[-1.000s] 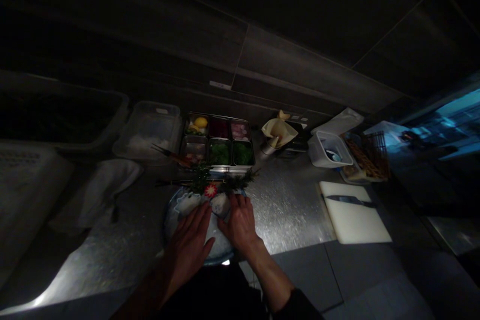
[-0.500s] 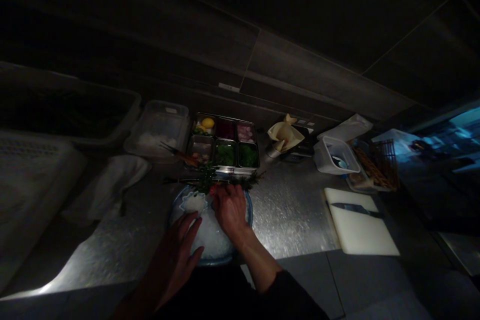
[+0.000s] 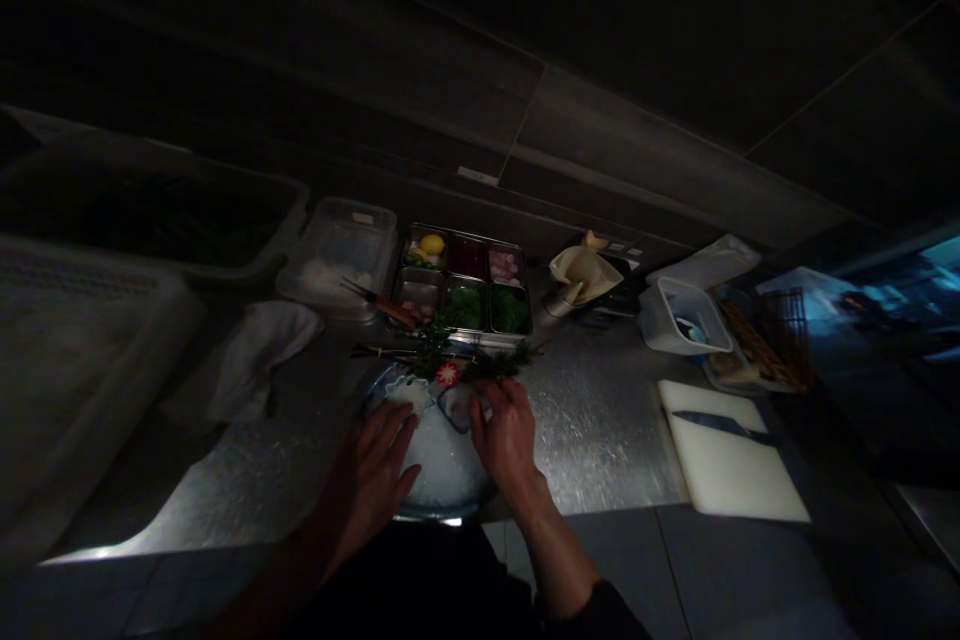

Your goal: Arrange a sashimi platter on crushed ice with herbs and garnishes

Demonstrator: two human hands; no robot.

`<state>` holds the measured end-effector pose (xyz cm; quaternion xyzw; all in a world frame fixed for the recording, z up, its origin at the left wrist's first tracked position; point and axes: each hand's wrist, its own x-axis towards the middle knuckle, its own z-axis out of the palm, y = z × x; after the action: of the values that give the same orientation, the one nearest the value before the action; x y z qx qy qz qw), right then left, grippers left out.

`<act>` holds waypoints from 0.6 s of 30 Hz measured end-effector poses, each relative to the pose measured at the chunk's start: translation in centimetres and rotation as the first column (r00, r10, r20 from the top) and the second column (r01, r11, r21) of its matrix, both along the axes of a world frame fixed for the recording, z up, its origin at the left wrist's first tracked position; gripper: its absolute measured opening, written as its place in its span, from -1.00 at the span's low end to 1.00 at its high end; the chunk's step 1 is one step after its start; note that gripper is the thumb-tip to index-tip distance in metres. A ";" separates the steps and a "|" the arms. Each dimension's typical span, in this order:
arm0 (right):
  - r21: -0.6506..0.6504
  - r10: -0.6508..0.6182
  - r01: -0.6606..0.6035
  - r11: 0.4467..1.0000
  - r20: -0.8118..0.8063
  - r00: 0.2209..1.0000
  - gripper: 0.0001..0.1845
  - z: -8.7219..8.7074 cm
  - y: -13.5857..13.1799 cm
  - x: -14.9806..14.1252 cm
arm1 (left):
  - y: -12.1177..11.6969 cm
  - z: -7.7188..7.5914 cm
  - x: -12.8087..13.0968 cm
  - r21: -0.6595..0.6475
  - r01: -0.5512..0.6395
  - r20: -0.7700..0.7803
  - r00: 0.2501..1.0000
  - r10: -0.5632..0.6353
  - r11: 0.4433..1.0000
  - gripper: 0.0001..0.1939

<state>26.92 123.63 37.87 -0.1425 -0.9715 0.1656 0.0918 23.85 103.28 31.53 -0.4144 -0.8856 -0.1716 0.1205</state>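
Observation:
A round plate (image 3: 379,400) heaped with crushed ice (image 3: 442,465) lies directly beneath my hands. My left hand (image 3: 367,480) rests on the ice with its fingers apart, close to a small white-topped dish (image 3: 411,394). The fingertips of my right hand (image 3: 506,440) touch the side of a small glass dish (image 3: 456,409) set in the ice. Sprigs of green garnish (image 3: 480,362) and a red carved flower (image 3: 447,374) stand at the far edge of the plate. The plate's near rim is partly hidden by my hands.
A steel tray (image 3: 461,285) with several compartments of lemon, greens and other ingredients stands just beyond the plate. A white cutting board (image 3: 731,450) with a knife (image 3: 724,427) lies to the right on the steel counter. A cloth (image 3: 255,365) and plastic containers (image 3: 337,260) lie to the left.
My right hand has moved right, away from the red flower, and now touches the glass dish. My left hand has moved forward on the ice. The whole scene has shifted slightly right in view.

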 end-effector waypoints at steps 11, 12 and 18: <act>-0.161 -0.154 0.152 0.975 -0.004 0.988 -0.69 -1.8 2.1 4.9 | 3.8 2.3 1.6 0.072 0.119 0.031 0.992 -0.122 0.990 -0.50; -0.174 -0.151 0.148 0.973 -0.005 0.988 -0.69 -1.9 2.4 5.0 | 4.8 2.3 1.5 0.055 0.134 0.020 0.991 -0.135 0.989 -0.48; -0.259 -0.115 0.103 0.960 -0.031 0.993 -0.71 -1.8 5.7 6.7 | 7.7 1.3 0.2 -0.052 0.166 0.043 0.985 -0.164 0.985 -0.37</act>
<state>33.58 129.34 36.03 -0.2025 -0.9303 0.2877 0.1038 24.02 111.01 32.82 -0.4863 -0.8547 -0.1644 0.0771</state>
